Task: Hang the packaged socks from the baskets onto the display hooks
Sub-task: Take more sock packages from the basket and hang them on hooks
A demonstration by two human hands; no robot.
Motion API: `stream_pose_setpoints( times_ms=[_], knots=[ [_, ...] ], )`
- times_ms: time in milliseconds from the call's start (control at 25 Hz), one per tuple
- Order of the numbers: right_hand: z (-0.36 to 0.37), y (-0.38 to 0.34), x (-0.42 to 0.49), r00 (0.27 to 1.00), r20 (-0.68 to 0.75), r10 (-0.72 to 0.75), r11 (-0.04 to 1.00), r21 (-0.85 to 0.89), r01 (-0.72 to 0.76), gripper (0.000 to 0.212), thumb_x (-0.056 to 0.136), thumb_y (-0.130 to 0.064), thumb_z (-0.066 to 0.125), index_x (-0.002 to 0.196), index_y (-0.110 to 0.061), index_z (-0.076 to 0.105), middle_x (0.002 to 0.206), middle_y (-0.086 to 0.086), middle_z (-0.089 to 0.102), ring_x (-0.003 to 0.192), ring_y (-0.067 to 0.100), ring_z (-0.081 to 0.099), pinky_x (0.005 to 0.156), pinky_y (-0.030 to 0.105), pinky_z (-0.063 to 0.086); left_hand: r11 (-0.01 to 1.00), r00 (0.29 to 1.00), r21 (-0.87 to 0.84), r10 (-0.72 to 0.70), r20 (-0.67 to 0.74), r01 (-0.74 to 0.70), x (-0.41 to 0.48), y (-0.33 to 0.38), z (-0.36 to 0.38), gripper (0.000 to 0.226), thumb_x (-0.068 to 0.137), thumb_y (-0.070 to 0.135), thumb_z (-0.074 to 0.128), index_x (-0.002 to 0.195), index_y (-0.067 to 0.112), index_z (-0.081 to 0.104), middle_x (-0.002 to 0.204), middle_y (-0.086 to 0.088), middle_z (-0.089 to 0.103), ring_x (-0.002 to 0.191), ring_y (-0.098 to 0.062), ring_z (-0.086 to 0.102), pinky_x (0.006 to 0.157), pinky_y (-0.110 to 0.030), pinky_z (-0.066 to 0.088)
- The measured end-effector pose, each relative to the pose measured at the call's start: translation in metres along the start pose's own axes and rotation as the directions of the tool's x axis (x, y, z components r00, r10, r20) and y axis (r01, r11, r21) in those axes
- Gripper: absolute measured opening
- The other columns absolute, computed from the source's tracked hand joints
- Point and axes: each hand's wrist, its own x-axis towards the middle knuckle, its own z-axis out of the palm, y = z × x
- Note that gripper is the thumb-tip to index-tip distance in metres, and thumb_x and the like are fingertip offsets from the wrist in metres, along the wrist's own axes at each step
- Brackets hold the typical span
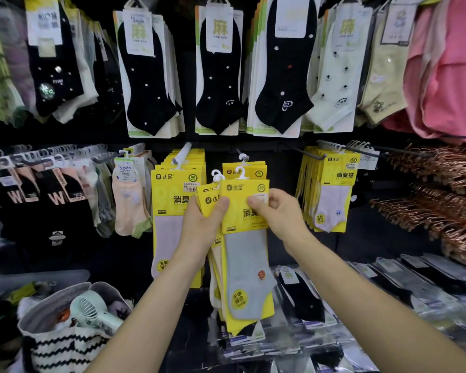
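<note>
Left hand grips a sock-pack bundle; right hand pinches the front grey-sock pack

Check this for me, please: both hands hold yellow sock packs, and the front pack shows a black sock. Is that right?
Not quite. The head view shows the front pack holding a grey sock, not black. The left hand and the right hand do hold the yellow sock packs.

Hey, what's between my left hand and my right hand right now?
Head view: the front yellow pack, grey sock inside, spans between left hand and right hand; both hold it.
</note>
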Motion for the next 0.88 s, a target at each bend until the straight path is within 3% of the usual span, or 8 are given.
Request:
stream_pose_setpoints(
  times_ms=[120, 240, 360, 480, 600, 760, 880],
  knots=[
    [-0.013, 0.004, 0.009, 0.998, -0.021, 0.062, 0.996, 0.064, -0.061, 0.006, 0.085, -0.022, 0.067, 0.087, -0.025, 0.062, 0.091, -0.001, 0.072, 0.078, 0.007, 0.068, 0.06, 0.018, 0.053, 0.999, 1.0, 0.037, 0.02, -0.02, -0.019, 0.002, -0.003, -0.005, 0.01, 0.089, 0.032, 0.059, 0.098, 0.032, 0.054, 0.107, 0.01, 0.064, 0.101, -0.009, 0.061, 0.082, -0.028, 0.051],
    [-0.024, 0.012, 0.02, 0.986, -0.136, 0.093, 0.996, 0.019, -0.091, 0.007, 0.092, -0.022, 0.058, 0.098, -0.017, 0.059, 0.099, 0.001, 0.068, 0.085, 0.011, 0.064, 0.063, 0.02, 0.05, 0.999, 0.997, 0.018, 0.028, -0.074, -0.027, 0.002, -0.003, -0.016, 0.007, 0.091, 0.028, 0.058, 0.096, 0.03, 0.054, 0.099, 0.012, 0.064, 0.087, 0.003, 0.063, 0.063, -0.014, 0.052],
    [-0.026, 0.012, 0.037, 0.985, -0.17, 0.025, 0.995, -0.092, -0.042, 0.011, 0.095, -0.022, 0.052, 0.102, -0.014, 0.055, 0.101, 0.003, 0.062, 0.083, 0.01, 0.058, 0.062, 0.02, 0.045, 1.0, 0.995, 0.011, 0.006, -0.097, -0.005, 0.001, -0.002, -0.029, 0.011, 0.091, 0.026, 0.058, 0.101, 0.027, 0.055, 0.105, 0.006, 0.067, 0.096, -0.011, 0.066, 0.072, -0.029, 0.056],
    [-0.012, 0.007, 0.055, 0.995, -0.103, -0.014, 0.987, -0.16, -0.003, 0.008, 0.095, -0.022, 0.053, 0.098, -0.015, 0.052, 0.097, 0.006, 0.062, 0.085, 0.018, 0.06, 0.067, 0.029, 0.051, 0.999, 0.994, 0.033, 0.009, -0.11, -0.006, 0.002, 0.0, -0.037, 0.015, 0.09, 0.029, 0.059, 0.105, 0.025, 0.055, 0.112, -0.002, 0.066, 0.104, -0.024, 0.064, 0.088, -0.048, 0.052],
    [0.006, 0.013, 0.065, 0.995, -0.098, 0.021, 0.98, -0.195, -0.04, 0.009, 0.094, -0.023, 0.054, 0.098, -0.015, 0.052, 0.094, 0.003, 0.061, 0.089, 0.021, 0.062, 0.077, 0.037, 0.053, 1.0, 0.994, 0.027, 0.008, -0.109, -0.005, 0.004, 0.003, -0.037, 0.011, 0.09, 0.029, 0.059, 0.1, 0.027, 0.056, 0.112, -0.004, 0.066, 0.103, -0.024, 0.064, 0.09, -0.052, 0.051],
    [0.011, 0.019, 0.07, 0.985, -0.152, 0.078, 0.96, -0.254, -0.115, 0.017, 0.092, -0.03, 0.056, 0.098, -0.015, 0.052, 0.099, 0.005, 0.063, 0.09, 0.02, 0.06, 0.08, 0.039, 0.051, 0.999, 0.995, 0.038, 0.034, -0.093, -0.03, 0.007, 0.007, -0.029, 0.005, 0.092, 0.026, 0.056, 0.097, 0.027, 0.054, 0.108, 0.001, 0.066, 0.102, -0.019, 0.064, 0.087, -0.044, 0.054],
    [0.002, 0.021, 0.058, 0.966, -0.252, 0.055, 0.936, -0.324, -0.137, 0.041, 0.085, -0.043, 0.062, 0.111, -0.014, 0.05, 0.102, 0.002, 0.058, 0.091, 0.017, 0.056, 0.073, 0.031, 0.046, 0.998, 0.995, 0.044, 0.051, -0.083, -0.048, 0.011, 0.006, -0.023, 0.006, 0.092, 0.027, 0.056, 0.097, 0.027, 0.053, 0.1, 0.01, 0.064, 0.095, -0.01, 0.064, 0.068, -0.02, 0.055]
  ],
)
